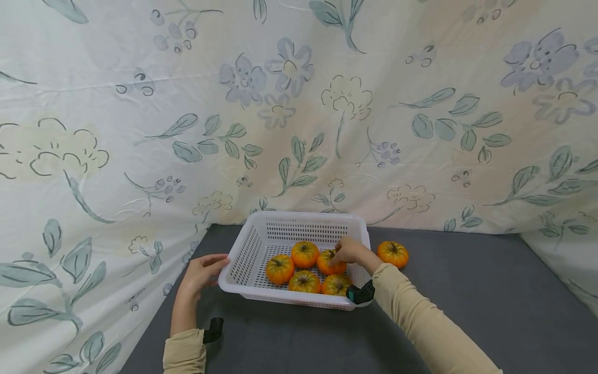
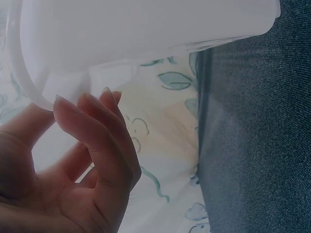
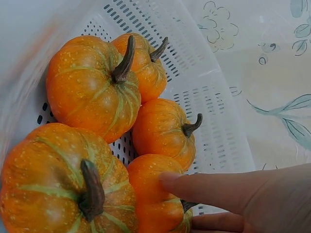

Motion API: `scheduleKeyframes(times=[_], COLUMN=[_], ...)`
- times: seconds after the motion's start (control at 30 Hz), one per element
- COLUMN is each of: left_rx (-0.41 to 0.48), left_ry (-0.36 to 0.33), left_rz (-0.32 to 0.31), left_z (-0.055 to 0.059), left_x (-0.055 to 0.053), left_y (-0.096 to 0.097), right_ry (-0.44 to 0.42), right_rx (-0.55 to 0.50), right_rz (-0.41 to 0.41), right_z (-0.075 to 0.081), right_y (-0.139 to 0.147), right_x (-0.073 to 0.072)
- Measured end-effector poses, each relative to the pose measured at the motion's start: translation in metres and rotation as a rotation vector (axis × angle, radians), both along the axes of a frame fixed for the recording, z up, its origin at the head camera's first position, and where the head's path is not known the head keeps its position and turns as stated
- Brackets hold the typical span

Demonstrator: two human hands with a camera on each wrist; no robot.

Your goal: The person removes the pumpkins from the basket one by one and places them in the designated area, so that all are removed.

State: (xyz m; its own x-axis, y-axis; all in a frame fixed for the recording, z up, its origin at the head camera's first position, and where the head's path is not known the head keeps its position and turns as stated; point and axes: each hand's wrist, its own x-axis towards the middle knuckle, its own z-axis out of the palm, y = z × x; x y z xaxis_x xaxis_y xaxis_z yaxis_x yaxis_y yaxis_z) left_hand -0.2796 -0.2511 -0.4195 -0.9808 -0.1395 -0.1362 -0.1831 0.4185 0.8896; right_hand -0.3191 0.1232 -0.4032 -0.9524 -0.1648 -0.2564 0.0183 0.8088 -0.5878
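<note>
A white slotted plastic basket (image 1: 247,259) stands on the dark table with several small orange pumpkins in it, such as the left one (image 1: 280,269). At its left end, my left hand (image 1: 202,278) grips the rim between thumb and curled fingers; the left wrist view shows the fingertips at the basket's lip (image 2: 43,99). My right hand (image 1: 354,253) reaches over the right side and holds a pumpkin (image 3: 150,194) inside, its thumb pressed on the orange skin. Fingers on the far side are partly hidden. Outside the basket, right of that hand, sits another pumpkin (image 1: 393,254).
Behind the dark grey table (image 1: 467,291) hangs a pale floral cloth (image 1: 299,130), close to the basket's back edge. Other pumpkins with dark stems, including a large-looking one (image 3: 53,179), crowd around the right hand. A black wrist device (image 1: 361,293) overlaps the basket's front right corner.
</note>
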Motion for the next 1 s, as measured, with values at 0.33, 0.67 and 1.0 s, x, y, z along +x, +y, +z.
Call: scheduleKeyframes(times=[0.33,0.67,1.0], left_rx=[-0.002,0.01,0.016], left_ry=[-0.003,-0.008,-0.006], left_rz=[0.001,0.005,-0.001], left_z=[0.0013,0.0008,0.0031], left_x=[0.0008,0.0009,0.0023], left_y=[0.0007,0.0004,0.001], right_ry=[0.003,-0.018,-0.015], right_rx=[-0.026,-0.028,-0.009], right_rz=[-0.016,-0.002,0.012], right_z=[-0.0019,-0.0038,-0.0064], right_y=[0.0,-0.0005,-0.001], right_x=[0.0013,-0.0017,-0.0029])
